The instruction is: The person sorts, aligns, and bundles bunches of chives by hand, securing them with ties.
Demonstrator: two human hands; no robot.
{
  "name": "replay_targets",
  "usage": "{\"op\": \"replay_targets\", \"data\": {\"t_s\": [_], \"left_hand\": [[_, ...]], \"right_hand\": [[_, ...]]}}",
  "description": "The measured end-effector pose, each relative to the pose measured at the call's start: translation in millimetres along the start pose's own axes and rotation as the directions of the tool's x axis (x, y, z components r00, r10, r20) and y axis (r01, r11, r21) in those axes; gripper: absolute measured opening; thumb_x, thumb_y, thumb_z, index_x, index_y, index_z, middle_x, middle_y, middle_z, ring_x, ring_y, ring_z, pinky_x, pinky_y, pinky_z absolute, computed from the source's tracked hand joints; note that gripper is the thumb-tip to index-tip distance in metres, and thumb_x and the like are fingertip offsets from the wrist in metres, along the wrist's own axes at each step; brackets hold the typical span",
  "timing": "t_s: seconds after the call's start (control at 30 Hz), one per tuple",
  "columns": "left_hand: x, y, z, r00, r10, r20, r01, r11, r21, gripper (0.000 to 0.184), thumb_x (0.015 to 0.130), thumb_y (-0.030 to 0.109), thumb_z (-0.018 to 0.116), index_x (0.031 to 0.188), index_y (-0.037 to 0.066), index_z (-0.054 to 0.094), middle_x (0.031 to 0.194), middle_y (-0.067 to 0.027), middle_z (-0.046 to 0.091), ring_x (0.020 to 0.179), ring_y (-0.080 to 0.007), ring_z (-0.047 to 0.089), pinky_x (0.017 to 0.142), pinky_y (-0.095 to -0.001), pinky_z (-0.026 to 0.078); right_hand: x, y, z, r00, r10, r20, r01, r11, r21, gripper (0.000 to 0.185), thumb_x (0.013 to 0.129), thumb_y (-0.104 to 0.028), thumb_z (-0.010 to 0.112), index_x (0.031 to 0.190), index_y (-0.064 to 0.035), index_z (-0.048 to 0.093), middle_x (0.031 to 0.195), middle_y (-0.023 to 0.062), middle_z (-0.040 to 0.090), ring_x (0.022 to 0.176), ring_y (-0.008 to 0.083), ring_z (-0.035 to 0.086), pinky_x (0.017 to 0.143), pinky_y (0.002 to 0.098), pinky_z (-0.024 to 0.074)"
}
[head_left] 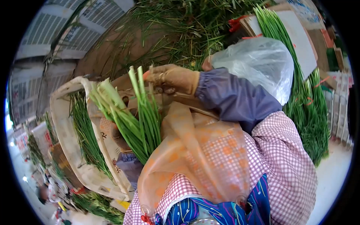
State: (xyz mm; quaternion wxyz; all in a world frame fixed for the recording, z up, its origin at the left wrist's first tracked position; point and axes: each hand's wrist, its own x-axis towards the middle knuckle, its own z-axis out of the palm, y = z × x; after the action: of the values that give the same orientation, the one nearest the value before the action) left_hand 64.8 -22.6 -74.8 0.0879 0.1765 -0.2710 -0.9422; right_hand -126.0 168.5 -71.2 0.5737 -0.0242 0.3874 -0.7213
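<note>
My left hand (pixel 117 135), in a brown work glove, is wrapped around a bunch of green chives (pixel 145 119) in front of my apron. Their pale cut ends point up and away from me, and a few stalks stand apart from the thicker clump. The bunch partly hides this hand's fingers. Also gloved, my right hand (pixel 173 79) is beside the upper ends of those stalks, its fingers curled in. A small orange bit shows at its fingertips, but I cannot make out what it grips.
A cream-coloured carrier (pixel 98 144) with more chives stands at left. Loose green leaves (pixel 187 26) cover the ground ahead. Tied chives (pixel 309 112) lie at right, beside a white board (pixel 298 37) and a clear plastic bag (pixel 258 62). A person (pixel 47 191) is at lower left.
</note>
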Motion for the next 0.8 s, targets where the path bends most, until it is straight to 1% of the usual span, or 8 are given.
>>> {"op": "replay_targets", "data": {"t_s": [0.1,0.27,0.4,0.43,0.53,0.57,0.6,0.8], "left_hand": [[-9,1,-3,0.996,0.065,-0.061,-0.062,0.997,0.045,0.04,0.089,0.023,0.056,0.122,0.002,0.049,0.106,-0.0111,0.062,0.089,-0.0236,0.062,0.075,-0.0366,0.055],[-15,0,-3,0.996,0.086,-0.026,-0.083,0.993,0.087,0.04,0.089,0.023,0.055,0.123,0.002,0.048,0.107,-0.0114,0.061,0.09,-0.0237,0.062,0.076,-0.0368,0.055],[-10,1,2,0.995,0.099,0.021,-0.1,0.993,0.069,0.041,0.089,0.023,0.055,0.123,0.002,0.048,0.108,-0.0117,0.061,0.091,-0.0237,0.062,0.076,-0.0369,0.055],[-7,1,3,0.994,0.102,0.045,-0.105,0.993,0.061,0.041,0.089,0.023,0.055,0.124,0.002,0.048,0.109,-0.0118,0.061,0.091,-0.0238,0.062,0.077,-0.0369,0.055],[2,1,9,0.987,0.068,0.148,-0.069,0.998,0.002,0.041,0.089,0.023,0.054,0.124,0.002,0.047,0.11,-0.012,0.06,0.092,-0.0238,0.062,0.077,-0.037,0.055],[6,0,21,0.976,0.009,0.219,0.004,0.998,-0.061,0.044,0.088,0.023,0.056,0.124,0.002,0.047,0.112,-0.0124,0.059,0.094,-0.0237,0.061,0.078,-0.0372,0.054],[5,-3,33,0.977,0.021,0.211,-0.007,0.998,-0.068,0.044,0.088,0.023,0.056,0.124,0.002,0.047,0.112,-0.0124,0.059,0.094,-0.0237,0.061,0.078,-0.0372,0.054],[1,3,31,0.994,-0.012,0.107,0.021,0.997,-0.078,0.045,0.082,0.022,0.061,0.121,0.003,0.049,0.106,-0.0154,0.06,0.093,-0.0286,0.061,0.076,-0.0416,0.055]], "right_hand": [[-6,1,-3,0.986,-0.101,0.129,0.097,0.995,0.039,0.018,0.091,-0.018,0.055,0.097,-0.0025,0.062,0.062,0.0003,0.053,0.043,0.0054,0.04,0.037,0.0193,0.0313],[-22,-12,-13,0.932,-0.324,-0.16,0.261,0.91,-0.323,0.015,0.089,-0.014,0.055,0.088,-0.0013,0.064,0.068,0.0056,0.061,0.052,0.0121,0.056,0.044,0.0234,0.0463],[-21,-63,-98,0.549,-0.718,-0.427,0.722,0.665,-0.191,0.031,0.083,-0.022,0.065,0.103,-0.0001,0.06,0.088,0.0135,0.065,0.072,0.0194,0.063,0.07,0.0334,0.0535],[-32,-75,-95,0.41,-0.777,-0.478,0.471,0.629,-0.618,0.028,0.085,-0.024,0.061,0.101,-0.0006,0.061,0.085,0.0124,0.064,0.073,0.0203,0.061,0.068,0.0319,0.0498],[-34,-70,-56,0.404,-0.866,-0.294,0.104,0.363,-0.926,0.038,0.083,-0.012,0.063,0.117,-0.0007,0.051,0.099,0.0127,0.063,0.096,0.0223,0.061,0.079,0.0288,0.051],[-34,-60,-39,0.712,-0.671,-0.206,0.411,0.636,-0.654,0.033,0.084,-0.012,0.062,0.114,0.0004,0.053,0.093,0.0094,0.064,0.083,0.017,0.063,0.069,0.0271,0.0529],[-43,-58,-11,0.922,-0.351,-0.165,0.291,0.907,-0.304,0.028,0.084,-0.015,0.064,0.108,-0.0026,0.058,0.08,0.0055,0.064,0.066,0.0113,0.06,0.055,0.024,0.051],[-30,-27,33,0.979,-0.203,-0.018,0.197,0.964,-0.176,0.015,0.087,-0.018,0.061,0.092,-0.0042,0.06,0.071,0.0021,0.06,0.06,0.0094,0.057,0.053,0.0225,0.0463]]}}
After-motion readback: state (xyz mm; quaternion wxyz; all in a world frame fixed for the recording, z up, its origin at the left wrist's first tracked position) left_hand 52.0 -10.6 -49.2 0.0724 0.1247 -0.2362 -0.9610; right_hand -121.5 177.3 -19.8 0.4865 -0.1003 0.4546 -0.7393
